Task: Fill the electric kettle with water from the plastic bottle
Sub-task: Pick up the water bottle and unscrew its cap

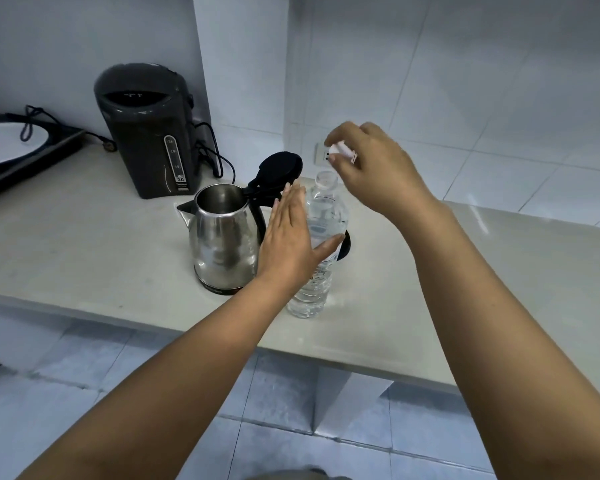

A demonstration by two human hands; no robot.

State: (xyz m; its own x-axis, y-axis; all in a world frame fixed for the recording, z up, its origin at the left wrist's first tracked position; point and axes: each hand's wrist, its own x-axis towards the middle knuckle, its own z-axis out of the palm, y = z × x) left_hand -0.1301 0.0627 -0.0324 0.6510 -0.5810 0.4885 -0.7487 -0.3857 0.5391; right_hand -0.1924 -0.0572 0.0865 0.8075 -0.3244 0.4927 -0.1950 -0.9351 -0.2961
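Bottle (326, 209) stands uncapped by kettle (222, 233) — left hand (286, 244) open-fingered beside it, right hand (374, 168) pinching cap (340, 150); dispenser (142, 126) reads "3.0".

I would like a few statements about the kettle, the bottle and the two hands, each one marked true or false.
1. The lid of the kettle stands open. True.
2. The bottle has its cap screwed on. False: its neck is bare, and the right hand pinches the white cap above it.
3. The left hand has straight fingers. True.
4. The bottle lies on its side. False: it stands upright on the counter, to the right of the kettle.
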